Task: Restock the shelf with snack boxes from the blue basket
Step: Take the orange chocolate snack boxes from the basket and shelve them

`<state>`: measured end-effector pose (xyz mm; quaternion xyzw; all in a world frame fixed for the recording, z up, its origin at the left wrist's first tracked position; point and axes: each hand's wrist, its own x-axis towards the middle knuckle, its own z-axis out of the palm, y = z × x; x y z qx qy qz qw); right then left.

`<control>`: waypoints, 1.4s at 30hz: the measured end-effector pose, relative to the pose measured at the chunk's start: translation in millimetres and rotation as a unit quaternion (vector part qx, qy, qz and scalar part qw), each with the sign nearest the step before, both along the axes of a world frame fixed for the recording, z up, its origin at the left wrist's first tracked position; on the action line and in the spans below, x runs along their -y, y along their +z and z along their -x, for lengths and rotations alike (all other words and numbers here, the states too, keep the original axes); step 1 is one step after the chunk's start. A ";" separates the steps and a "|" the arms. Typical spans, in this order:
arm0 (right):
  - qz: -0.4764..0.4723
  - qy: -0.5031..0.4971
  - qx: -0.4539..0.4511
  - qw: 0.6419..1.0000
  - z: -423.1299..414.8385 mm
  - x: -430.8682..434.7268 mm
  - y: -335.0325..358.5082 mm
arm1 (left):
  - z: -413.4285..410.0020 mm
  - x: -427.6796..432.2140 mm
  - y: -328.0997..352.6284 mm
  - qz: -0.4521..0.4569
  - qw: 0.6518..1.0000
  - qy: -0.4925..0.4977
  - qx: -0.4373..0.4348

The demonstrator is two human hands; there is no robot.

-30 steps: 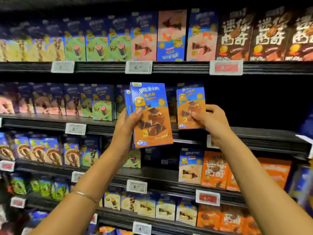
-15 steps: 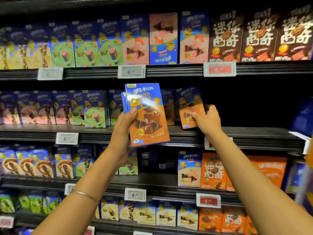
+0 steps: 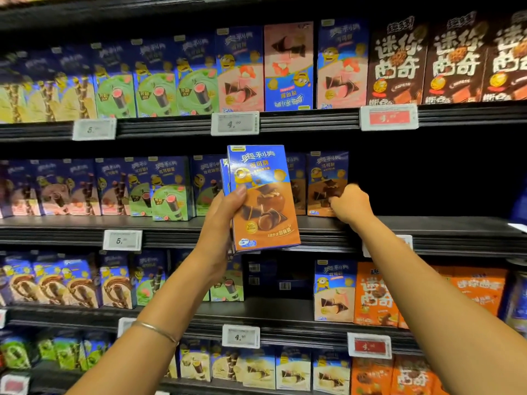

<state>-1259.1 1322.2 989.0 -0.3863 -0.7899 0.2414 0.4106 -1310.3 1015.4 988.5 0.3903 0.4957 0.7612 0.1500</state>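
**Head view: one more box reaches the shelf, others wait in the left hand**

The placed box [image 3: 325,178] now stands upright on the middle shelf [image 3: 442,226]. It is at the right end of a row of the same brown-and-blue boxes, with a dark gap to its right. One second ago this box is in the air, tilted, in front of the shelf edge; half a second ago it leans inward. So we judge this placement nearly finished.

The right hand [image 3: 352,206] is at the lower right corner of this box with its fingers curled. The hand is blurred, and we cannot tell if it pinches the box or only pushes it.

The left hand [image 3: 222,223] holds the stack of boxes [image 3: 263,201] in front of the shelf. Its thumb presses on the front face and the fingers are hidden behind; more box edges show behind the front one. This hand has hardly moved. We think these boxes go next into the gap. The blue basket is not in the view.

On the front box we read "奥利奥" and under it "可可", beside a yellow cartoon figure and a round seal with "100". A price tag [image 3: 235,124] above shows "4.90"; a second price tag [image 3: 122,240] begins with "5.". The brown packs [image 3: 399,61] at top right carry "迷你曲奇".
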 end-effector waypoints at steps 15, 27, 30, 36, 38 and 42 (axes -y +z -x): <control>0.025 -0.039 -0.087 0.995 4.3 39.0 13.4 | 8.0 6.4 -12.0 0.006 0.999 -0.007 0.040; 0.150 0.421 -0.085 0.891 -45.2 182.3 34.0 | 7.8 8.9 -8.6 0.003 0.997 0.017 0.080; 0.142 0.422 -0.097 0.890 -45.8 184.5 35.4 | 6.4 15.9 -6.9 0.016 0.996 0.060 0.066; 0.277 0.411 -0.187 0.848 -38.2 160.9 38.2 | 18.3 36.5 -15.0 0.012 0.986 0.145 0.077; 0.294 0.374 -0.241 0.846 -31.7 146.7 39.7 | 20.5 44.6 -16.1 0.007 0.984 0.156 0.085; 0.247 0.320 -0.282 0.870 -13.0 130.4 37.6 | 23.0 58.9 -16.7 0.001 0.981 0.163 0.101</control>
